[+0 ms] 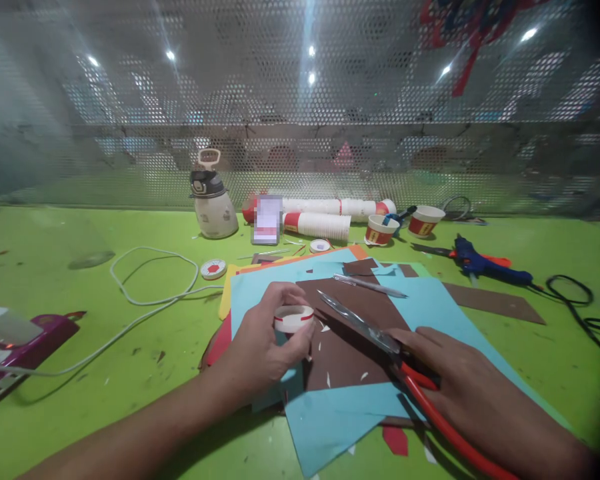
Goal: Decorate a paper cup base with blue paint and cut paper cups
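My left hand (275, 333) pinches a shallow white paper cup piece (294, 320) with a red stripe around it, thumb on the near side. In my right hand (445, 367) is a pair of scissors (365, 328) with long red handles. The blades point up and left toward the cup piece, apart from it. Below both hands lie a brown paper sheet (350, 367) with small white scraps on it and light blue sheets (330, 427). A silver pen (370, 285) rests across the papers, just beyond the scissors.
A glue gun (493, 262) with a black cord lies right. Stacked paper cups (320, 225), two single cups (381, 230), a phone (267, 220) and a water bottle (215, 203) stand or lie at the back. A purple power strip (27, 357) with a white cable is left.
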`<state>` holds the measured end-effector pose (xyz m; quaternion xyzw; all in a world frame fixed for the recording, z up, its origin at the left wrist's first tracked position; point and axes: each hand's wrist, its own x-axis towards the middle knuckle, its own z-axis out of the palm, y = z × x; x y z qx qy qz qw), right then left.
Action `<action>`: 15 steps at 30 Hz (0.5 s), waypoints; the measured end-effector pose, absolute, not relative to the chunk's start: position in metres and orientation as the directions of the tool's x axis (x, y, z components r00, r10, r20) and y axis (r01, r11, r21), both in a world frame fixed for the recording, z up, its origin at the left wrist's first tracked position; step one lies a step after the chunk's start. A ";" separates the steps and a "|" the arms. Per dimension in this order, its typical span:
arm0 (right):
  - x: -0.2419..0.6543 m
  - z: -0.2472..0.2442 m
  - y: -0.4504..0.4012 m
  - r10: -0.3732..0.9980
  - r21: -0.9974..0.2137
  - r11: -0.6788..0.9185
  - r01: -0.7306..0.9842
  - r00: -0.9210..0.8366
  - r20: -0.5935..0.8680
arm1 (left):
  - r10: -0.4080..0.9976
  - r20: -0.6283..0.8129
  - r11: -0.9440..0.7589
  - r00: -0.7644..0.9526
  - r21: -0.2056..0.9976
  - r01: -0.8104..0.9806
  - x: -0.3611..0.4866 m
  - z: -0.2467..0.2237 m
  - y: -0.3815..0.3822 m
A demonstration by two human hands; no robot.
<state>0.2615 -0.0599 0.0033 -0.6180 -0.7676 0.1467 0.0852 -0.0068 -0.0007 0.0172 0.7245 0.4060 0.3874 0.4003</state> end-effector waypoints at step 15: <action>0.263 0.003 -0.063 0.970 -0.362 0.211 0.908 -0.240 -0.037 | 0.891 0.204 -0.356 0.406 0.870 0.342 -0.010 0.020 0.000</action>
